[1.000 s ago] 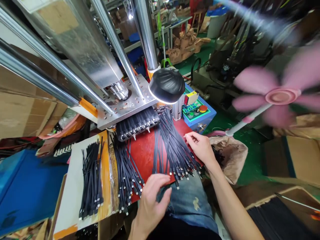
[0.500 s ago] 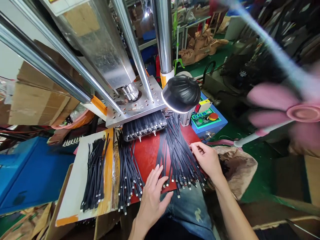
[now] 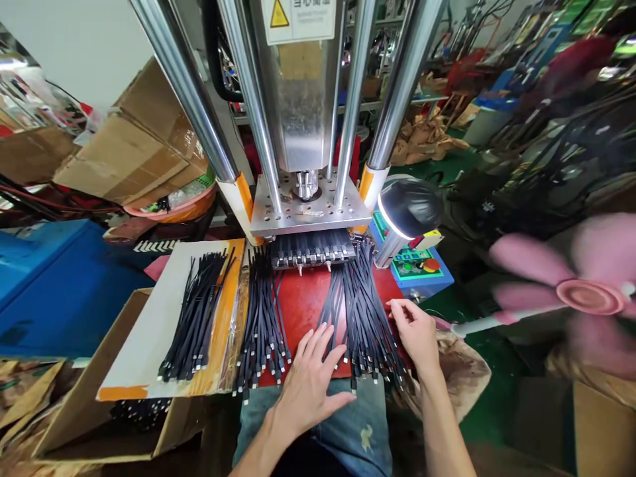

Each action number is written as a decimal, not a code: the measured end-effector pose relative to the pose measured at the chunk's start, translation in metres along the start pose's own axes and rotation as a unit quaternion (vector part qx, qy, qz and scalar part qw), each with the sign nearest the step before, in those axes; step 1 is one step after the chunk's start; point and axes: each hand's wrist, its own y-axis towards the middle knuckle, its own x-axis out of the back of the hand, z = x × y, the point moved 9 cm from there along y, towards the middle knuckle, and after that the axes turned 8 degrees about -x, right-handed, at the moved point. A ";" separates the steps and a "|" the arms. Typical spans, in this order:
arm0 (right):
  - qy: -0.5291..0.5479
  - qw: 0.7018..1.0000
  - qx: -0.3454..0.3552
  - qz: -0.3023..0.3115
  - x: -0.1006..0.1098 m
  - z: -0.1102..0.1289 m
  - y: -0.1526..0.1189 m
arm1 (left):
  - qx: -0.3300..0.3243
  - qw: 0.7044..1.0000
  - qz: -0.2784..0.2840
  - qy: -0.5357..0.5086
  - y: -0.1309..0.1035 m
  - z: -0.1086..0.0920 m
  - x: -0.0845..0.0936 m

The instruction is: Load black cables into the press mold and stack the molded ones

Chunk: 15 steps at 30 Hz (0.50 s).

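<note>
My left hand (image 3: 313, 381) lies over the front edge of the red table surface (image 3: 303, 298), fingers spread, holding nothing. Beside the right bundle of black flat cables (image 3: 370, 311) is my right hand (image 3: 417, 331), with thumb and index finger pinched together; whatever may be between them is too small to make out. Another bundle of black cables (image 3: 261, 318) hangs toward the front on the left. A black fixture (image 3: 313, 252) with a row of small metal parts sits under the steel press plate (image 3: 311, 215). More black cables (image 3: 199, 318) rest on the white board (image 3: 144, 311).
Behind the fixture rise chrome press columns (image 3: 253, 112). A black lamp (image 3: 412, 205) and a blue control box (image 3: 420, 271) with a red button stand at the right. Further right are a pink fan (image 3: 591, 297) and a paper bag (image 3: 462, 377). An open carton (image 3: 99, 424) is lower left.
The view has swung left and levelled, so the press now stands near the middle. My left hand remains spread near the table's front edge; my right hand stays pinched beside the cables.
</note>
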 end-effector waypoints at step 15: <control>-0.035 0.997 -0.068 -0.010 0.004 -0.015 0.004 | -0.013 0.999 -0.043 0.010 0.002 -0.005 0.008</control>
